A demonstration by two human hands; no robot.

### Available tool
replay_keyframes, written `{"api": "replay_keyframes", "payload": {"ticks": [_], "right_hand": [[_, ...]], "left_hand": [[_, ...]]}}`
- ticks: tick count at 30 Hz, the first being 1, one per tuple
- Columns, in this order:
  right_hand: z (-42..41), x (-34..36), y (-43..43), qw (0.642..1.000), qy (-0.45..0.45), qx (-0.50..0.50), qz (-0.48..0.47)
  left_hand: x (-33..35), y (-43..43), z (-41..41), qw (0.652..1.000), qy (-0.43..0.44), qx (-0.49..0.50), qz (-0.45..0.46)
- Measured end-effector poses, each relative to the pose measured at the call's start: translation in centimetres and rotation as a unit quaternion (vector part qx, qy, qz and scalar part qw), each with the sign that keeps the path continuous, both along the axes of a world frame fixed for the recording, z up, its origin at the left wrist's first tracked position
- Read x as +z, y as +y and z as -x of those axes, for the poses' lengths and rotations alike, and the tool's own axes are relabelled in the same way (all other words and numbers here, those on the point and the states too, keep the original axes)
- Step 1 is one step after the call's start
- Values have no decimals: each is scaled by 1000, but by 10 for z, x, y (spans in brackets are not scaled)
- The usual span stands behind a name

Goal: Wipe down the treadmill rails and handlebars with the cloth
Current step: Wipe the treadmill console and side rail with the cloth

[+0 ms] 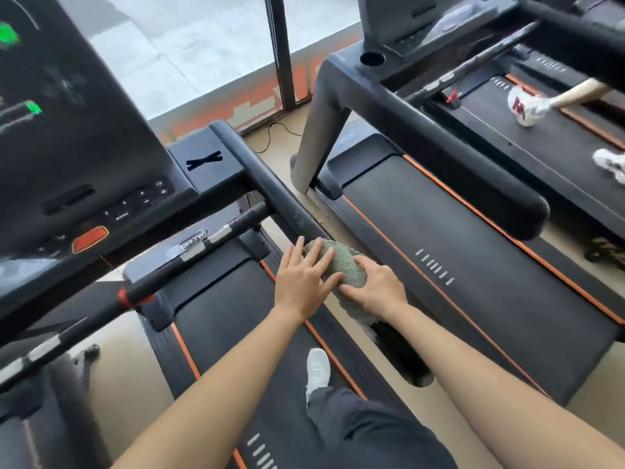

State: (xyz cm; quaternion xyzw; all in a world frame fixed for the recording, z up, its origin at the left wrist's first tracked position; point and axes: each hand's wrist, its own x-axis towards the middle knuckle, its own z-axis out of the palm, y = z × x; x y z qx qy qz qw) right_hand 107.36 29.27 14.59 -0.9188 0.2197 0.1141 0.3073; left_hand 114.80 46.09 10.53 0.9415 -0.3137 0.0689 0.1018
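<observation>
Gym floor in a pale tan shows between black treadmills with orange-edged belts, set in a row before a window wall. On the nearest treadmill, a person stands on the belt (236,319), one white shoe (318,368) showing below dark trousers. Both bare hands press a grey-green cloth (341,265) onto the right handrail (270,184), a thick black bar running away from the fingertips toward the console (77,147). The left hand (302,282) lies flat, fingers (314,255) spread wide over the upper end of the cloth and not curled around anything. The right hand (375,286) lies just beside it, fingers bent loosely over the cloth's middle, pressing rather than gripping; the cloth's lower end trails out beneath that wrist. Beyond the fingertips, the console's tray holds a cross-shaped slot (204,160). On the neighbouring treadmill's console, a round cup holder (372,58) looks dark inside; its contents cannot be told.
</observation>
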Motion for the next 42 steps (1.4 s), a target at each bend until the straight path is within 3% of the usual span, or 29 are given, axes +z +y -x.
{"api": "replay_keyframes", "payload": {"ticks": [5,14,19,29,42], "right_hand": [[-35,-3,15,1000,-10,-16,25],[-100,-2,22,999,-24,-1,-42],[-116,-7,35,998,-64,-1,26],[-193,-8,68,999,-48,-2,-17],[-334,-7,103,995,-42,86,1]], "left_hand": [[3,17,-49,997,-58,-58,-3],[13,38,-139,998,-33,-53,-29],[17,53,-181,997,-38,-66,-26],[25,85,-260,993,-48,-95,-48],[30,132,-357,997,-30,9,-76]]}}
